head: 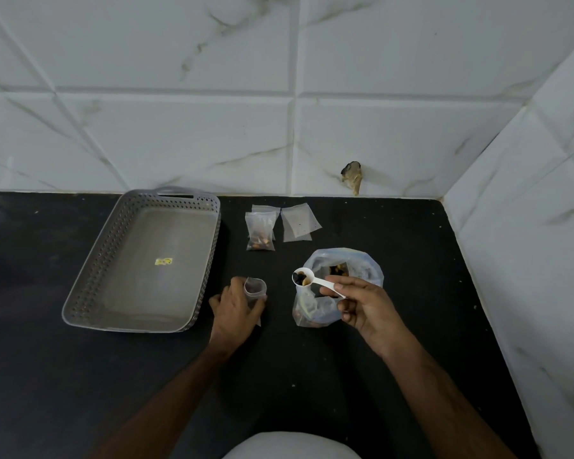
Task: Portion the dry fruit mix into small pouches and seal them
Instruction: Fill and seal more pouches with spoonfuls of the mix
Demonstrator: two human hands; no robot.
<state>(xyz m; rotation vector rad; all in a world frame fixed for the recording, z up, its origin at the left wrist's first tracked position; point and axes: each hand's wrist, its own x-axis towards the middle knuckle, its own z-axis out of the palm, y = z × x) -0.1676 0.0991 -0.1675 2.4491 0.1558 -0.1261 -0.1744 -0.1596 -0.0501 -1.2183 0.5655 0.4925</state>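
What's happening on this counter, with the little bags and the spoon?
A person is portioning dry fruit mix into small pouches. The right hand holds a white scoop loaded with mix, just in front of the big open bag. The left hand grips a small open pouch upright on the black counter, ready for the scoop. Farther back lie a filled pouch and some unfilled pouches. The grey basket on the left holds no pouches.

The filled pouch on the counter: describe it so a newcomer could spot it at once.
Start at the grey basket on the black counter. Just right of its far corner lie clear pouches; the filled pouch is the left one, holding nuts at its bottom, unlike the empty pouches beside it.
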